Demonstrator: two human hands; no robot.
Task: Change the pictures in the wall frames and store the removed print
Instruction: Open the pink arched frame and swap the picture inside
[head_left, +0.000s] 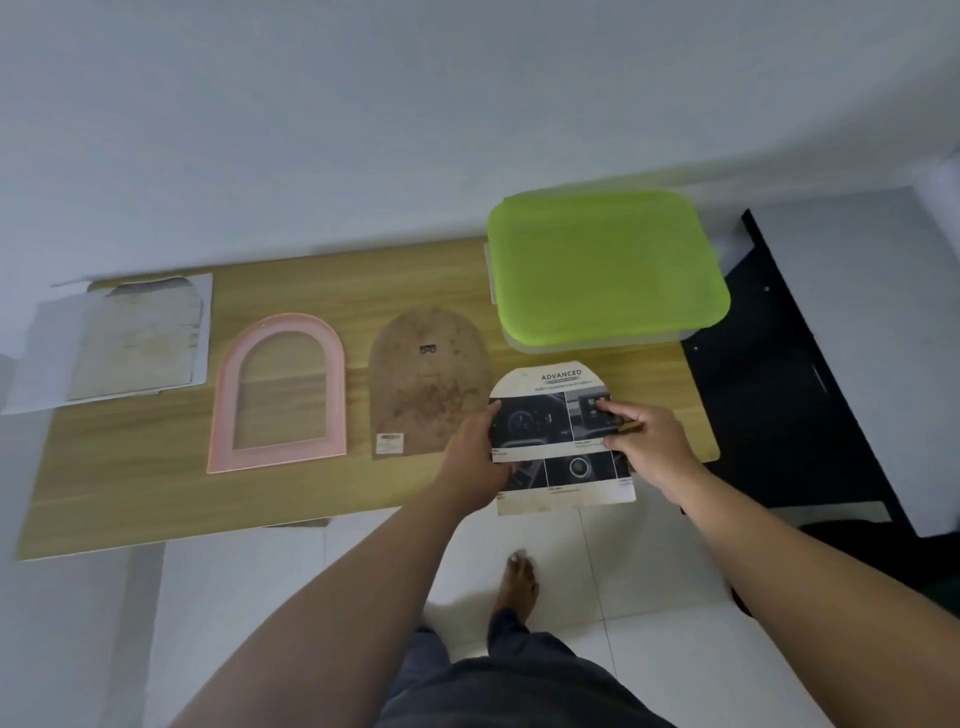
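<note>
An arched print (558, 441) headed "ADVANCED", with dark car-interior pictures, is held over the table's front right edge. My left hand (475, 457) grips its left edge and my right hand (649, 444) pinches its right side, thumb on top. A pink arched frame (283, 392) lies empty and flat on the wooden table (130, 467). Right of the frame lies its brown arched backing board (428, 382), hanger side up. A pale worn print (137, 345) rests on white paper (31, 364) at the far left.
A clear storage box with a shut lime-green lid (605, 267) stands at the table's back right, just beyond the held print. A black cabinet (769, 374) stands right of the table. White wall behind, white tiled floor below with my bare foot (517, 582).
</note>
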